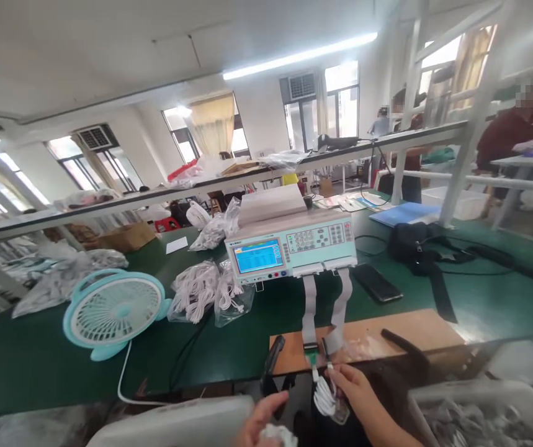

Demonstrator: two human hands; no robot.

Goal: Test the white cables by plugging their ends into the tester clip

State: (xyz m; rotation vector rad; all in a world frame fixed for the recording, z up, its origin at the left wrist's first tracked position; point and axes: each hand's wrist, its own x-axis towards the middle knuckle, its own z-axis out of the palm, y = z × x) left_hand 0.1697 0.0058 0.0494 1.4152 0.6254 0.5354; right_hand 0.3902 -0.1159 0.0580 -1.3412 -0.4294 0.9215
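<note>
left hand (pixel 262 417) cut off below, screen text (pixel 259 255) illegibly small

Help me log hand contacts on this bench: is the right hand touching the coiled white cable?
Touching. The head view shows the right hand with its fingertips on the white cable, at its plug end above the coil.

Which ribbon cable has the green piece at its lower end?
The left ribbon cable: the green piece sits at its end. The right ribbon cable, ending nearer the right hand, shows none.
</note>
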